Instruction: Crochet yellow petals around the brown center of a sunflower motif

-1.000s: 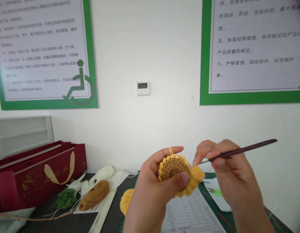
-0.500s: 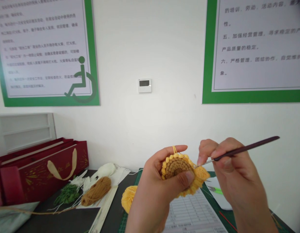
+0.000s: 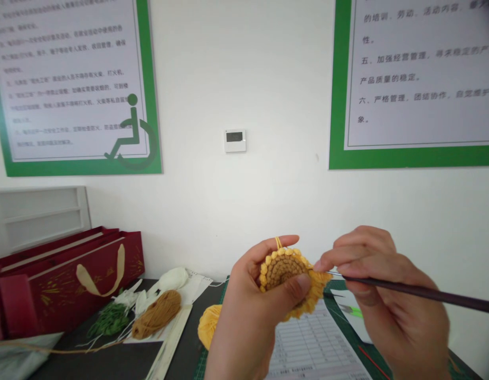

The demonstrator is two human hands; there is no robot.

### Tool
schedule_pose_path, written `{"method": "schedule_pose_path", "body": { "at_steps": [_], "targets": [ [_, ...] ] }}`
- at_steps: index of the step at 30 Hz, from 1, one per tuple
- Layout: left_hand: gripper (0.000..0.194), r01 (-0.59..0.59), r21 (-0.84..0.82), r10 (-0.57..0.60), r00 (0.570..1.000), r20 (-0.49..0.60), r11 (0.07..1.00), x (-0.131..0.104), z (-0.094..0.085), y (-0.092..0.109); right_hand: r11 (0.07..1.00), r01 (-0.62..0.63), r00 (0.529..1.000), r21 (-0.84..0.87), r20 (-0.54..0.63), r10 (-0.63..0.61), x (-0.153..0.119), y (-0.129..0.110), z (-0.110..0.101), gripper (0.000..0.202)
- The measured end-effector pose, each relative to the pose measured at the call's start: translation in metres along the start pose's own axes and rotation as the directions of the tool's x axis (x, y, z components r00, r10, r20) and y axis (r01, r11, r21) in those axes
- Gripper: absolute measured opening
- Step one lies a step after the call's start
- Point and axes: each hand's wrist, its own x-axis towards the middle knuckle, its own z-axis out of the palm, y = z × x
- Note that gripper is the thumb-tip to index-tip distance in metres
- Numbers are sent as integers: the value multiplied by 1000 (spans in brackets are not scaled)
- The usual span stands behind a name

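Note:
My left hand (image 3: 260, 301) is closed on a round crochet piece (image 3: 282, 270), with a brown middle and a yellow bobbled rim; the thumb lies across its front. Yellow yarn (image 3: 279, 243) loops over the raised left index finger. Between the fingers and thumb of my right hand (image 3: 387, 290) is a crochet hook (image 3: 422, 292) with a dark handle and thin metal shaft. Its shaft reaches the right side of the yellow rim, where my right fingertip hides the hook's end. A yellow yarn ball (image 3: 209, 326) sits behind my left wrist.
At the left stand dark red gift bags (image 3: 82, 279). Brown yarn (image 3: 157, 314), green yarn (image 3: 110, 319) and white yarn (image 3: 173, 278) lie beside them. Under my hands are a printed sheet (image 3: 311, 343) and a green cutting mat (image 3: 335, 311). Green-handled scissors (image 3: 352, 311) lie to the right.
The hook's handle has swung down from pointing up and right to sloping down and right, as my right hand turned. The crochet piece has shifted slightly left.

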Motion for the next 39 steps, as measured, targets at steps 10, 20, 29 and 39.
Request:
{"method": "schedule_pose_path", "body": {
  "at_steps": [10, 20, 29, 39],
  "targets": [
    [50, 25, -51, -26, 1000, -18, 998, -2, 3, 1, 966, 97, 995, -241, 17, -96, 1, -7, 1, 24],
    [50, 6, -122, -5, 1000, 6, 993, -3, 2, 2, 889, 248, 954, -386, -61, -292, 3, -12, 13, 26],
    [54, -56, -107, 56, 998, 1, 993, -2, 1, -2, 993, 73, 971, -93, -222, -92, -6, -9, 31, 38],
    [58, -11, -184, 14, 1000, 19, 983, -3, 5, 3, 998, -46, 924, 49, -378, 61, -19, -9, 48, 35]
  ]
}}
